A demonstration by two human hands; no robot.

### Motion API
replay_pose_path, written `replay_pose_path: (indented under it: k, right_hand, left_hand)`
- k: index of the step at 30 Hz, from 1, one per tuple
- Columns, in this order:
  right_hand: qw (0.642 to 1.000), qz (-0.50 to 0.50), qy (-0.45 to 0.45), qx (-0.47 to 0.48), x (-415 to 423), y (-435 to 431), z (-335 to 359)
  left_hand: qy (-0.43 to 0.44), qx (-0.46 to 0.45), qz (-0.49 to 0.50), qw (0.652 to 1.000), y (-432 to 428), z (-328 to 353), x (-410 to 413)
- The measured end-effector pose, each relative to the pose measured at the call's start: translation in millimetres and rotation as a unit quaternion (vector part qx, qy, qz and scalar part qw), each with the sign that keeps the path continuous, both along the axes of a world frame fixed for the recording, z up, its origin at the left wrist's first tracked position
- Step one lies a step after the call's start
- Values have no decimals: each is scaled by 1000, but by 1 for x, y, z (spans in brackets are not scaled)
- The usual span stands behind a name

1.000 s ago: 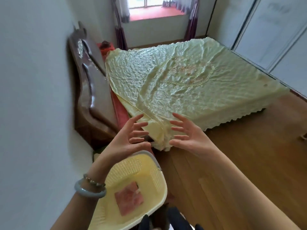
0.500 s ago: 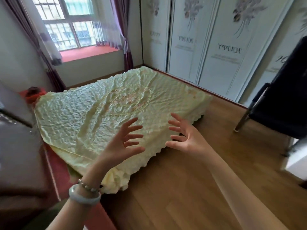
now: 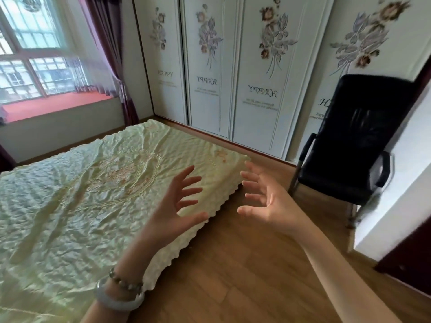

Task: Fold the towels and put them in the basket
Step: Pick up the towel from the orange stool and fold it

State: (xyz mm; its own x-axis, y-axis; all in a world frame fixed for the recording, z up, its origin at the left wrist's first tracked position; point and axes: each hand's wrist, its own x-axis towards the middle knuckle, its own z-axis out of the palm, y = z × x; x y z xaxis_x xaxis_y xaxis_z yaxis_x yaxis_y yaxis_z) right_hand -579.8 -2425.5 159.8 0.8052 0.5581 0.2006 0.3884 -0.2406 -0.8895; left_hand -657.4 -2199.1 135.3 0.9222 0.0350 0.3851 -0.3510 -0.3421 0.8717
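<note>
head | left hand (image 3: 179, 201), right hand (image 3: 268, 197): fingers spread, holding nothing, level over bed (image 3: 70, 206) edge | towels, basket unseen; direction and nearer hand untellable

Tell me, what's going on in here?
A person holds both bare hands up with fingers spread, gripping nothing. The left hand, with a pale bangle on its wrist, hovers over the crumpled pale green bedspread; the right hand hovers over the wooden floor beside it. A black chair stands by the flowered wardrobe doors. No towel or basket shows in this view, so no folding is under way.
</note>
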Motion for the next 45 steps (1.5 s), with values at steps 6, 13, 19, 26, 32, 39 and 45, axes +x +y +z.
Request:
replay_pose_path:
  k: [6, 13, 19, 26, 32, 39, 45]
  right_hand:
    - [998, -62, -17, -13, 87, -24, 1]
    - [992, -129, -13, 3, 208, -31, 4]
    - [983, -180, -15, 25, 304, -33, 8]
    - [973, -228, 12, 15, 391, -47, -11]
    - [972, -228, 47, 11, 482, -63, -42]
    - [967, -242, 77, 2, 617, -96, -61]
    - [969, -229, 91, -9, 723, -119, -65]
  left_hand:
    - [-21, 15, -39, 999, -16, 6, 118]
    - [-27, 28, -90, 995, -18, 6, 272]
    - [-27, 43, -139, 989, -22, 14, 392]
    - [-12, 34, -169, 985, -38, -4, 498]
    - [42, 25, -163, 985, -45, -42, 585]
    - [91, 9, -135, 987, -70, -61, 715]
    - [110, -9, -125, 986, -87, -71, 812]
